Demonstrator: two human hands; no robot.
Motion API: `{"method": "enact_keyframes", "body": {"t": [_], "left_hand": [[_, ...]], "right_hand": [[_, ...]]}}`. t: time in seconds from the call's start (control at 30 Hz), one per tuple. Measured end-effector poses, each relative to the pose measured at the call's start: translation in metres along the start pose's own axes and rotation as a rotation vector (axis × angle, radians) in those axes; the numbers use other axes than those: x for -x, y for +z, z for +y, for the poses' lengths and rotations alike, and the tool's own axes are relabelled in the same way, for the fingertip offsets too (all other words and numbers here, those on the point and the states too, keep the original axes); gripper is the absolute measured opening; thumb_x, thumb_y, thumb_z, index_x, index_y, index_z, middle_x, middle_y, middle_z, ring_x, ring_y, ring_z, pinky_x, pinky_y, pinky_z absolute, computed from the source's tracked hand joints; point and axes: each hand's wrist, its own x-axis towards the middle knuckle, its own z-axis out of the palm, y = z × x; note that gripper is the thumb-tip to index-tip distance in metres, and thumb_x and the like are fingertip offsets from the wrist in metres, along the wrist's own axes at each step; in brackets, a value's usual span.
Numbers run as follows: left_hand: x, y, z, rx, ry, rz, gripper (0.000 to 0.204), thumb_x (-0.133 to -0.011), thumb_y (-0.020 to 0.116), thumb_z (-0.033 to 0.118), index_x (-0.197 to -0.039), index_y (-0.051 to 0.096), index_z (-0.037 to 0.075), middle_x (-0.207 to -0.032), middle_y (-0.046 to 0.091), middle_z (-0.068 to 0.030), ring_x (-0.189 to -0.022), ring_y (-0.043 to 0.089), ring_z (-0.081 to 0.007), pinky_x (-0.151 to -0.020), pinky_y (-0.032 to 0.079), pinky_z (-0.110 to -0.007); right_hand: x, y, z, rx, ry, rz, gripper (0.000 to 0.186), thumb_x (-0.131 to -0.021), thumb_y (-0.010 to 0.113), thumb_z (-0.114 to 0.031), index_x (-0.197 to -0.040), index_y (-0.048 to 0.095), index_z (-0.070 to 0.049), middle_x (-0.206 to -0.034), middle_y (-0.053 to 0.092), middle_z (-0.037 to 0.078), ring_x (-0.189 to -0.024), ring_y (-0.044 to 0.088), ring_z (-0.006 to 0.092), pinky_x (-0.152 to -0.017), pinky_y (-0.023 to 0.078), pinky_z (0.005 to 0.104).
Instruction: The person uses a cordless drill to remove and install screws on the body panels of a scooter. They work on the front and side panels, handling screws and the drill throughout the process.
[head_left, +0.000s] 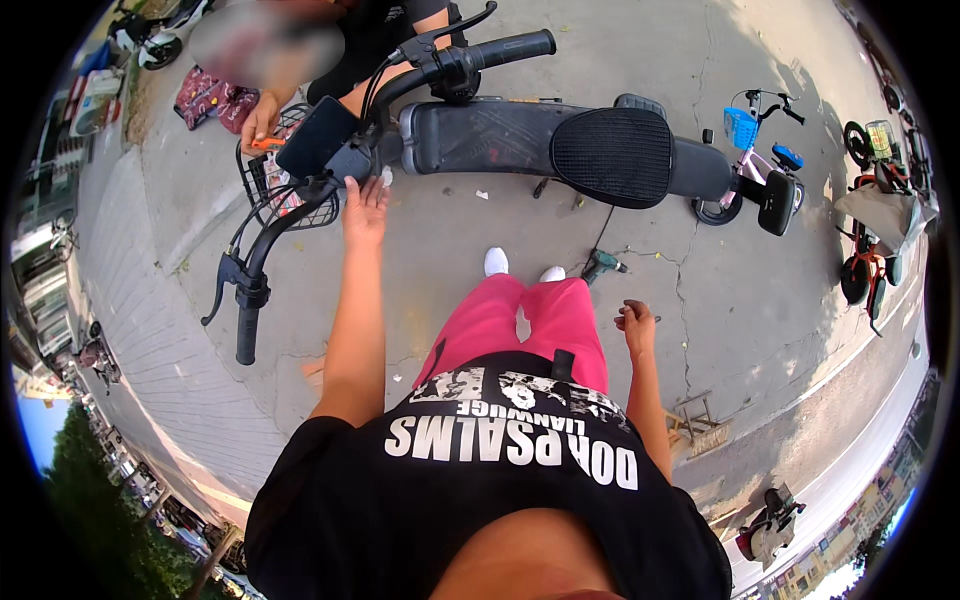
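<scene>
An electric bike with dark handlebars (262,250) and a long black seat (485,140) stands across from me. My left hand (366,208) reaches up to the steering stem, palm up and fingers stretched out, with a small pale piece (387,176) at the fingertips; whether they touch it I cannot tell. Low at my right side, my right hand (635,325) is curled, with a small dark end showing beside the fingers. What it holds is too small to name. A dark display or phone (317,138) sits at the middle of the handlebars.
A co-worker's hand (262,120) holds an orange-handled tool (268,144) over the wire front basket (262,190). A green cordless drill (603,264) lies on the pavement by my feet. A child's bicycle (755,160) and an orange bike (868,250) stand to the right.
</scene>
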Motion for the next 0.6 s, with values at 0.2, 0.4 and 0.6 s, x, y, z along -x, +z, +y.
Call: {"method": "enact_keyframes", "body": {"t": [0.2, 0.4, 0.6], "left_hand": [[-0.013, 0.005, -0.004, 0.064, 0.053, 0.068, 0.057, -0.084, 0.068, 0.030, -0.117, 0.045, -0.011, -0.119, 0.053, -0.0221, -0.115, 0.053, -0.0326, -0.099, 0.047, -0.039], [-0.004, 0.009, 0.003, -0.014, 0.058, 0.091, 0.050, -0.088, 0.065, 0.030, -0.116, 0.049, -0.008, -0.117, 0.056, -0.0202, -0.112, 0.056, -0.0305, -0.096, 0.049, -0.039], [-0.001, 0.000, 0.003, -0.063, 0.074, 0.154, 0.060, -0.087, 0.063, 0.035, -0.127, 0.042, -0.004, -0.127, 0.051, -0.0197, -0.122, 0.049, -0.0314, -0.104, 0.042, -0.041]], "right_hand": [[-0.029, 0.029, -0.141, 0.040, -0.279, -0.020, 0.022, -0.091, 0.049, -0.007, -0.107, 0.060, 0.002, -0.088, 0.065, 0.012, -0.071, 0.065, 0.0170, -0.066, 0.052, 0.0285], [-0.108, 0.050, -0.244, 0.043, -0.521, 0.041, 0.019, -0.091, 0.052, -0.006, -0.104, 0.060, 0.003, -0.093, 0.063, 0.015, -0.070, 0.064, 0.0183, -0.067, 0.051, 0.0307], [-0.210, 0.046, -0.333, 0.262, -0.872, 0.230, 0.021, -0.086, 0.054, -0.005, -0.105, 0.059, -0.001, -0.105, 0.057, 0.016, -0.094, 0.058, 0.0383, -0.080, 0.049, 0.0424]]}}
